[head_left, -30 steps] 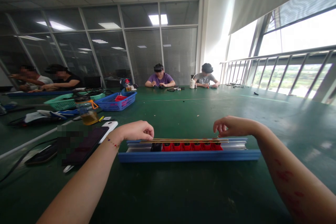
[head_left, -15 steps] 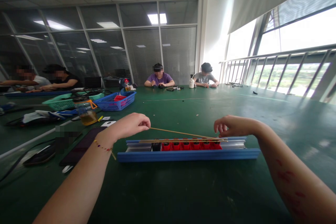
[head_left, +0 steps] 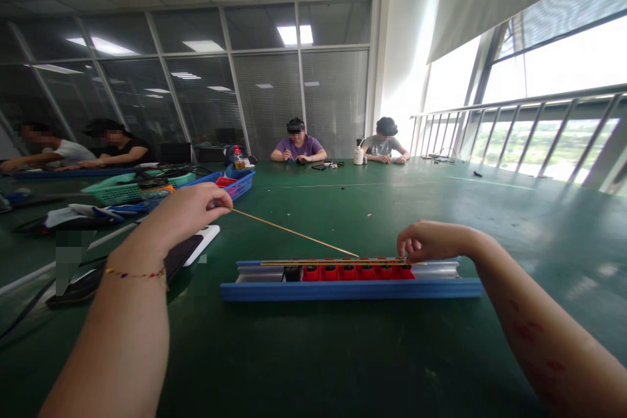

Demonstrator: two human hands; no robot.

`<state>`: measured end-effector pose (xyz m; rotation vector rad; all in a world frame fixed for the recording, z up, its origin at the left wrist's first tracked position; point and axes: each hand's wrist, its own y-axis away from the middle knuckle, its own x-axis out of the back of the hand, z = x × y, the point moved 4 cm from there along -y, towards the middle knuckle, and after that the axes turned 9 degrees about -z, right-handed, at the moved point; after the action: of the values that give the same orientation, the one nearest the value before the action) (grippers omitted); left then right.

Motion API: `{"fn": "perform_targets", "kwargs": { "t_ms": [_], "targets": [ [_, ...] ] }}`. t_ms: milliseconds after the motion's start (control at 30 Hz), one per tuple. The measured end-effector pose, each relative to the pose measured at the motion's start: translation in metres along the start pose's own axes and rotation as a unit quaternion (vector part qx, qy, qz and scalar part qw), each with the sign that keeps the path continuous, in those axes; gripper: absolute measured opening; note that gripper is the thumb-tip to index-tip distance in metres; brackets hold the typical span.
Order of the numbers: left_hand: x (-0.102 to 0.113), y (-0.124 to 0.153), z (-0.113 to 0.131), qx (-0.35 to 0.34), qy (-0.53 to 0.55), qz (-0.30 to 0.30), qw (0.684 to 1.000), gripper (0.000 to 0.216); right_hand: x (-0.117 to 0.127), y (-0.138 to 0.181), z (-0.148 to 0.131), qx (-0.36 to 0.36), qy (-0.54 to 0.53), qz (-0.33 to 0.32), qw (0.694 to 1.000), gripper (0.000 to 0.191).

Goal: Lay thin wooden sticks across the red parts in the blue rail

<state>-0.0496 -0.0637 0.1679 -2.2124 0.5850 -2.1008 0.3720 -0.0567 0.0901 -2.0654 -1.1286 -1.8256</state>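
A long blue tray (head_left: pixel 343 289) lies across the green table (head_left: pixel 343 353) in front of me, with a row of small red parts (head_left: pixel 357 270) in its channel. My left hand (head_left: pixel 189 209) pinches the end of a thin wooden stick (head_left: pixel 294 233) and holds it up to the left, its far end pointing down at the red parts. A second thin stick (head_left: pixel 313 262) lies flat along the row. My right hand (head_left: pixel 424 241) rests curled at the right end of the row, fingertips pressed on the sticks and parts there.
A phone (head_left: pixel 189 249) lies left of the tray. Further left are a blue basket (head_left: pixel 230 184), a green basket (head_left: pixel 117 191) and cables. Several other people sit at the far and left sides of the table. Windows with a railing (head_left: pixel 514 130) run along the right.
My left hand has pulled one stick out of the row, up and to the left, from lying flat to slanting. My right hand has stayed at the right end, dropping slightly.
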Motion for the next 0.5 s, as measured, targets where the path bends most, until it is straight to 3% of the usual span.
{"fn": "perform_targets", "kwargs": {
  "t_ms": [233, 500],
  "targets": [
    [-0.023, -0.011, -0.018, 0.034, -0.005, -0.052, 0.998, 0.015, -0.002, -0.001, -0.002, -0.006, 0.000, -0.006, 1.000, 0.023],
    [-0.075, -0.043, -0.005, 0.001, 0.025, -0.124, 0.992, 0.013, -0.002, 0.000, -0.008, -0.018, 0.024, 0.012, 0.999, 0.021]
  ]
}}
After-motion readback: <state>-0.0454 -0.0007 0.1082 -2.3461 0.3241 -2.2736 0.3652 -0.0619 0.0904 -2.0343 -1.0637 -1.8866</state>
